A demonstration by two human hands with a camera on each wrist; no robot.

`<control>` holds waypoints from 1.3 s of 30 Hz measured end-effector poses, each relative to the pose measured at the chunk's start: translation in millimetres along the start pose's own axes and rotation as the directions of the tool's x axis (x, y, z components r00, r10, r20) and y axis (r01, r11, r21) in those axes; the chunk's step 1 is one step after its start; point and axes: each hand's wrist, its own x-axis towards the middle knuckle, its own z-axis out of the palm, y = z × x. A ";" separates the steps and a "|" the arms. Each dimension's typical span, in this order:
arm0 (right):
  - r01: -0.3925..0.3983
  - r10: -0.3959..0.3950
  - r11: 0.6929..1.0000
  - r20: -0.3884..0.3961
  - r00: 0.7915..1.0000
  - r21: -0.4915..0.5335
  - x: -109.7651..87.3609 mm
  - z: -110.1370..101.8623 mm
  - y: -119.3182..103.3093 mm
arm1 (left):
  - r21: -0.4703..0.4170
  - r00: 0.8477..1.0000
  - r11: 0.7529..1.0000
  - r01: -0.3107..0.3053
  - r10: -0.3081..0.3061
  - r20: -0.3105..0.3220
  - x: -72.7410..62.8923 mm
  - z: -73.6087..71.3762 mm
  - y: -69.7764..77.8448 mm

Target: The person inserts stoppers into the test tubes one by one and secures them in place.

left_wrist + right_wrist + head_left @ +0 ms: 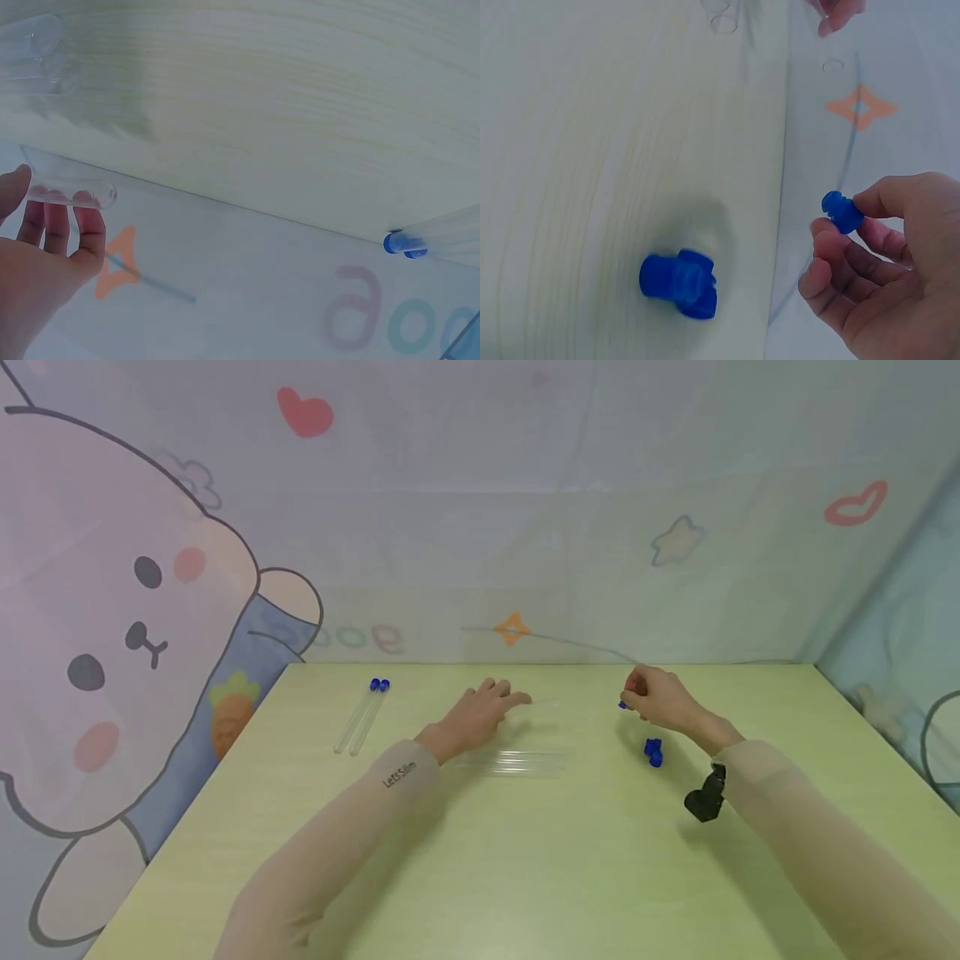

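Observation:
A clear test tube (75, 192) lies between the thumb and fingers of my left hand (480, 714), its rounded end toward the left wrist camera and its open mouth pointing at the right hand. My right hand (660, 697) pinches a blue stopper (843, 211) between thumb and fingers, above the table. Tube mouth and stopper are apart. Below the right hand, several loose blue stoppers (654, 752) lie in a small cluster. Several uncapped test tubes (525, 762) rest side by side on the table, nearer than the left hand.
Two test tubes (362, 722) with blue stoppers lie together at the left of the pale wooden table (480, 877). A printed cloth (465, 527) hangs behind the table's back edge. A black device (707, 795) is strapped at the right wrist.

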 end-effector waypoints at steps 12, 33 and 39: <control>-0.050 0.053 0.988 -0.022 0.998 0.146 4.5 5.1 -8.4 | -0.027 1.000 1.000 -0.004 0.004 -0.012 3.9 0.6 0.0; -0.049 0.047 0.924 0.013 0.999 0.378 16.7 31.8 -30.5 | 0.000 1.000 1.000 0.009 -0.009 -0.005 8.8 -1.7 4.0; -0.062 0.056 0.927 0.026 0.998 0.369 17.7 35.7 -30.4 | -0.004 1.000 1.000 0.005 -0.005 -0.007 8.1 -3.9 4.2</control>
